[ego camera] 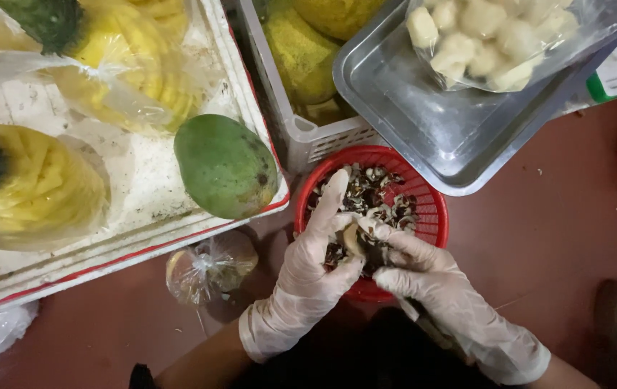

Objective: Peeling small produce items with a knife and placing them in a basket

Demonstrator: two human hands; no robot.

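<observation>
Both my hands wear thin white gloves and meet over a red plastic basket (431, 209) full of dark and pale peelings. My left hand (315, 266) grips a small, partly peeled pale piece (354, 240) from the left, index finger stretched up over the basket. My right hand (434, 284) closes against the same piece from the right; what it holds between the fingers is hidden. A steel tray (423, 122) behind the basket carries a clear bag of peeled pale chunks (488, 36).
A white foam box (150, 187) at left holds a green mango (225, 166) and bagged peeled pineapples (31, 187). A grey crate (301, 137) with yellow fruit stands behind the basket. A small knotted plastic bag (211, 266) lies on the red-brown floor.
</observation>
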